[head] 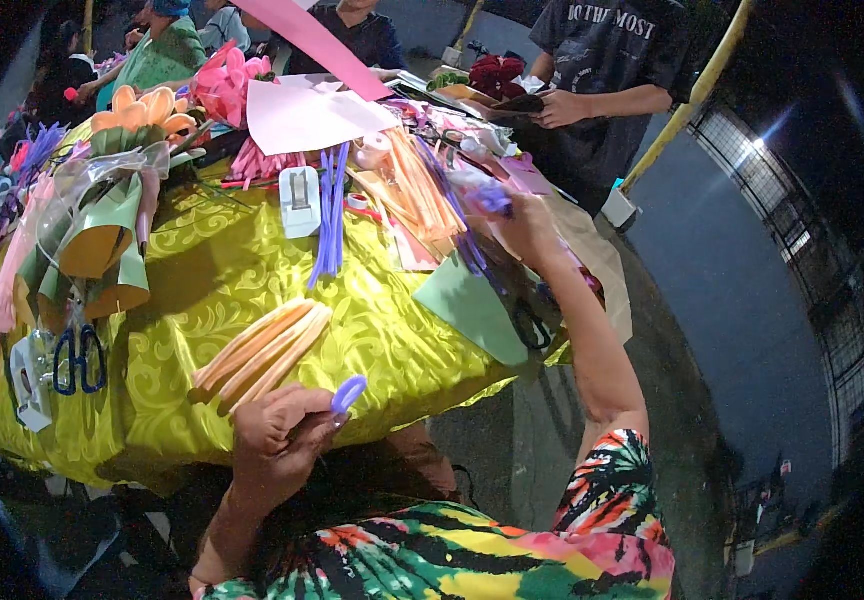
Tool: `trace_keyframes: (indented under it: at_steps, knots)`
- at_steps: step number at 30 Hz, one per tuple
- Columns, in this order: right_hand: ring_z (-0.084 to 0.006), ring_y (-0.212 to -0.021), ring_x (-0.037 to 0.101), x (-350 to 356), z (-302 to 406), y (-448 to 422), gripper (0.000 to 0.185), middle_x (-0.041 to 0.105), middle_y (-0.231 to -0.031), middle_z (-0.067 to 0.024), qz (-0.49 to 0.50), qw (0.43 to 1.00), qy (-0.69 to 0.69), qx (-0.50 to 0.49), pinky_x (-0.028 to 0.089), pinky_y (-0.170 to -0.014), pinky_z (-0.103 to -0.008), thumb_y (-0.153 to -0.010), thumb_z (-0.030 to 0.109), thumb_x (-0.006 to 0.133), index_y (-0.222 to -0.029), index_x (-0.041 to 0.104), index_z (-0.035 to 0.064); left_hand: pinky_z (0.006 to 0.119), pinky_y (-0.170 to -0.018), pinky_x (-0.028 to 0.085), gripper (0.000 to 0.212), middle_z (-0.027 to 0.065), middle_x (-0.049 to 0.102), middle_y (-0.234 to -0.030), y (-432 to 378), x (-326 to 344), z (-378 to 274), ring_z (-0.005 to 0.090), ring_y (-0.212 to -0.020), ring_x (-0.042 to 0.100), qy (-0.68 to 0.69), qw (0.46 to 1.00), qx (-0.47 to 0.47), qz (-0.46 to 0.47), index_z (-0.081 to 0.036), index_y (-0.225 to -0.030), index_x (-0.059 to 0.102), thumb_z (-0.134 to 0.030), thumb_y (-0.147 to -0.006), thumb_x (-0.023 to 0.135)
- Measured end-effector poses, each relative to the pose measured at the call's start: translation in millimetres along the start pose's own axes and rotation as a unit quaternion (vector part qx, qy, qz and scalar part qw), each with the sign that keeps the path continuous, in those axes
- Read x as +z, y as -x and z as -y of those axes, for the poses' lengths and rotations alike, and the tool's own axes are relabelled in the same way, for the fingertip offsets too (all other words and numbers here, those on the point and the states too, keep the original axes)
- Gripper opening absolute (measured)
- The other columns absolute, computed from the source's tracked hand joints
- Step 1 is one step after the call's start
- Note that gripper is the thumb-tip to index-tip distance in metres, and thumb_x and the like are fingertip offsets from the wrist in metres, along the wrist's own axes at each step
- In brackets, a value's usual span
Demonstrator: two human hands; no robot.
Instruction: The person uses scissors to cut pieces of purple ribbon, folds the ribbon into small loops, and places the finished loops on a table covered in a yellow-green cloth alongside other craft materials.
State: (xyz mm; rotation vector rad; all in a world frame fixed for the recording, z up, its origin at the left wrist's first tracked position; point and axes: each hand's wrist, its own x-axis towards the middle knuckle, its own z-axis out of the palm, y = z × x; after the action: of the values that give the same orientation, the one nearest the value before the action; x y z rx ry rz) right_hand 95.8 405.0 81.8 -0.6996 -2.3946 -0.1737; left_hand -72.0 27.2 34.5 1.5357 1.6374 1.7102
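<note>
My left hand [286, 427] pinches a small purple loop [349, 394], which looks like a bent pipe cleaner, at the table's near edge. Just beyond it lies a bundle of peach pipe cleaners [267, 349] on the yellow-green satin tablecloth [199, 315]. My right hand [526, 229] is stretched out over the right side of the table, beside a blurred purple piece [490, 196]; whether its fingers grip that piece is unclear. Purple pipe cleaners [331, 214] lie mid-table, next to a white tape dispenser [300, 202]. More peach stems [421, 184] are heaped left of my right hand.
Green paper [469, 307] and black-handled scissors [532, 326] lie at the right edge. Wrapped peach flowers [143, 112], dark blue scissors [79, 360] and another dispenser [29, 382] are on the left. Pink paper [319, 116] lies at the back. Several people stand beyond; one [604, 97] handles a dark red flower.
</note>
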Motion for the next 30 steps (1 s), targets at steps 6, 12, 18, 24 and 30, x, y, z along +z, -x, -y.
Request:
trace_keyframes:
  at_steps: [6, 12, 18, 24, 30]
  knots:
    - [-0.0437, -0.082, 0.061, -37.8, 38.0, 18.2, 0.019, 0.063, -0.083, -0.0253, 0.132, 0.99, -0.041, 0.012, 0.049, -0.075, -0.0494, -0.077, 0.013, 0.063, -0.089, 0.063, -0.0025, 0.028, -0.055, 0.045, 0.01, 0.0105, 0.063, -0.07, -1.4, -1.2, -2.9, 0.0187, -0.06, 0.059, -0.011, 1.0, 0.005, 0.005, 0.001, -0.085, 0.066, 0.001, -0.076, 0.071]
    - [-0.0417, -0.08, 0.062, -21.7, 59.1, 31.5, 0.021, 0.064, -0.081, -0.0251, 0.145, 0.988, 0.037, 0.039, 0.049, -0.075, -0.0495, -0.077, 0.011, 0.062, -0.095, 0.065, 0.0007, 0.029, -0.057, 0.047, 0.012, 0.011, 0.064, -0.072, 0.8, -1.4, 0.7, 0.0192, -0.063, 0.061, 0.014, 0.999, -0.036, 0.014, 0.001, -0.086, 0.065, 0.001, -0.075, 0.071]
    - [-0.0384, -0.083, 0.064, -13.6, 58.2, 29.4, 0.021, 0.065, -0.085, -0.0245, 0.178, 0.981, 0.048, 0.068, 0.05, -0.077, -0.0462, -0.077, 0.013, 0.065, -0.094, 0.067, 0.0018, 0.029, -0.058, 0.047, 0.013, 0.0108, 0.064, -0.071, 0.4, -1.2, -0.3, 0.0198, -0.064, 0.061, 0.007, 1.0, -0.025, 0.01, 0.001, -0.086, 0.065, 0.001, -0.075, 0.071]
    - [-0.0411, -0.077, 0.063, -42.9, 31.1, 35.5, 0.021, 0.063, -0.081, -0.0252, 0.026, 0.991, -0.119, 0.059, 0.049, -0.07, -0.0486, -0.076, 0.008, 0.062, -0.094, 0.06, -0.0017, 0.029, -0.057, 0.047, 0.012, 0.0105, 0.064, -0.071, 1.5, 0.8, 3.1, 0.0191, -0.063, 0.061, 0.023, 1.0, -0.02, 0.002, 0.001, -0.086, 0.066, 0.001, -0.075, 0.071]
    - [-0.0447, -0.079, 0.061, -59.6, 48.0, 54.4, 0.023, 0.062, -0.08, -0.0272, 0.046, 0.994, -0.047, 0.087, 0.048, -0.069, -0.0493, -0.077, 0.005, 0.061, -0.097, 0.055, -0.0036, 0.028, -0.056, 0.045, 0.011, 0.0104, 0.063, -0.07, 2.0, 2.3, 3.6, 0.0174, -0.061, 0.06, 0.047, 0.998, -0.037, -0.004, 0.002, -0.086, 0.066, 0.001, -0.076, 0.07]
